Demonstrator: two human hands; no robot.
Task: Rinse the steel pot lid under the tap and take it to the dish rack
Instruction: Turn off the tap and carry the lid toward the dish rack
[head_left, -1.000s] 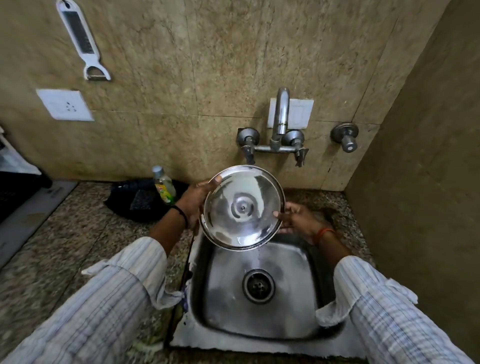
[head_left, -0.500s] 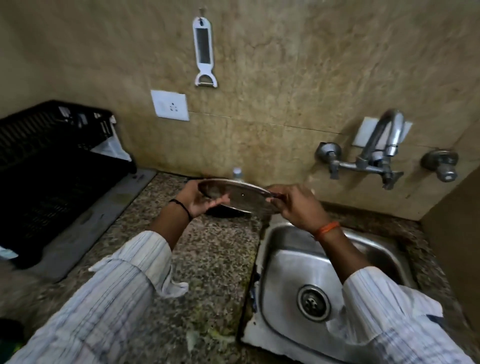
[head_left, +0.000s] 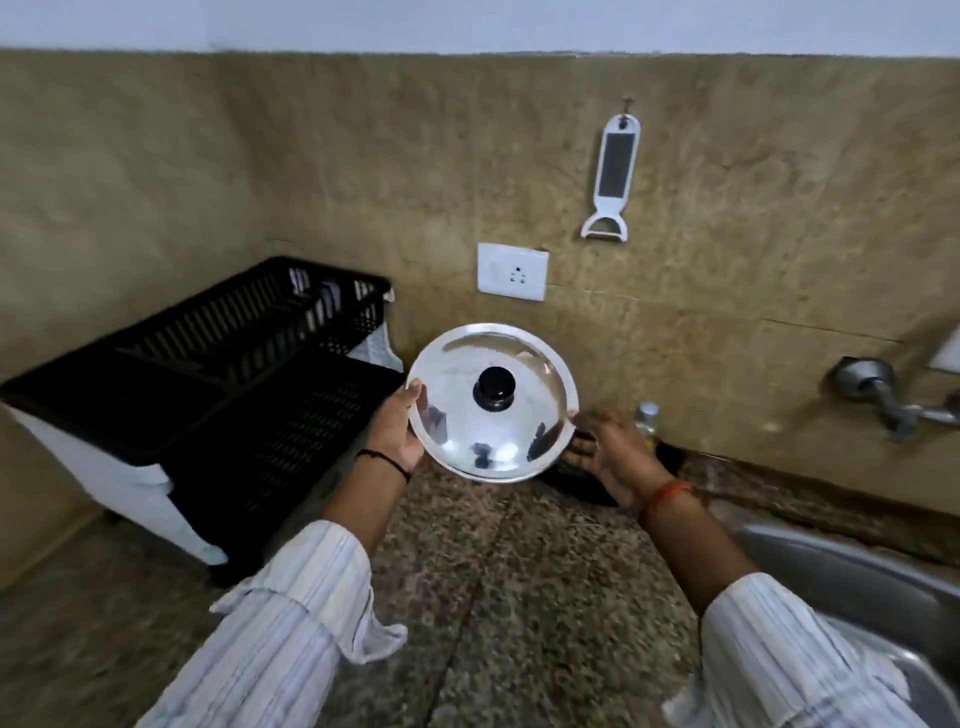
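The steel pot lid (head_left: 457, 395) is held up over the granite counter, tilted with its top and black knob (head_left: 494, 390) facing me. My left hand (head_left: 397, 428) grips its left rim. My right hand (head_left: 605, 447) holds the right rim. The black dish rack (head_left: 218, 374) stands on the counter to the left, its near edge just left of the lid. The tap (head_left: 883, 395) is on the wall at the far right, and the steel sink (head_left: 852, 577) shows at the lower right edge.
A white socket plate (head_left: 512, 272) and a hanging white peeler (head_left: 613, 176) are on the tiled wall above the lid. A small bottle's cap (head_left: 648, 413) shows behind my right hand beside a dark object. The speckled counter (head_left: 493, 597) stretches in front of me.
The lid has moved left from over the sink to beside the dish rack and flipped, so the knob side faces me. The view has swung left, bringing the whole rack in.
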